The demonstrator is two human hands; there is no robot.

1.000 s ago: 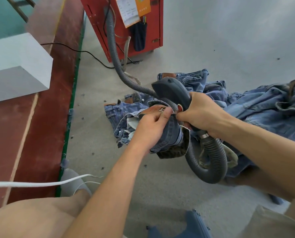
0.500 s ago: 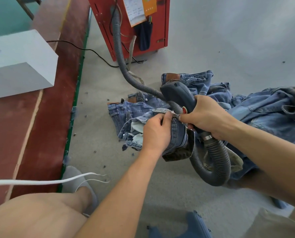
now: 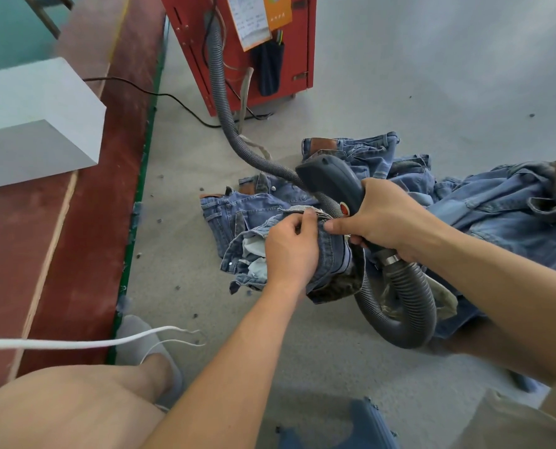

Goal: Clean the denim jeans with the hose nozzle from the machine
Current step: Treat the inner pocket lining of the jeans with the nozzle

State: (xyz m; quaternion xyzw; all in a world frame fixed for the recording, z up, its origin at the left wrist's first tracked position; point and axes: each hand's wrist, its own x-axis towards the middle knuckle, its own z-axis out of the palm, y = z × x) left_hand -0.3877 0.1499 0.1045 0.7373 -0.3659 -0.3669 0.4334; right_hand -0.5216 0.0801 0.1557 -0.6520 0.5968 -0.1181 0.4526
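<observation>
At the lower left of the frame your bare knee point(image 3: 53, 406) fills the corner, with a foot in a grey sock point(image 3: 147, 348) just beyond it on the grey concrete floor point(image 3: 432, 76). A flat white cord point(image 3: 75, 343) crosses in from the left edge above the knee and ends in frayed threads.

Both forearms reach toward the middle of the frame. Your left hand point(image 3: 291, 251) is curled round a bunched fold of the blue denim jeans point(image 3: 330, 254), thumb and fingers pinching the cloth at its upper edge. Your right hand point(image 3: 383, 223) is wrapped round the dark grey plastic hose nozzle point(image 3: 331, 178), with the thumb stretched left so its tip touches the denim right beside your left fingertips. The nozzle's head juts up and to the left above both hands.

From under your right hand the grey ribbed hose point(image 3: 413, 299) loops down toward the lower right, curls back under the jeans, then runs up and left across the floor to the red metal machine point(image 3: 299, 56) at the top centre. A printed paper and an orange card hang on the machine's front, and a black cable point(image 3: 160, 97) trails off from it to the left.

More blue denim garments point(image 3: 503, 205) lie heaped on the floor from the centre out to the right edge. At the upper left, a white block point(image 3: 36, 121) sits on a dark red strip of floor point(image 3: 85, 222).
</observation>
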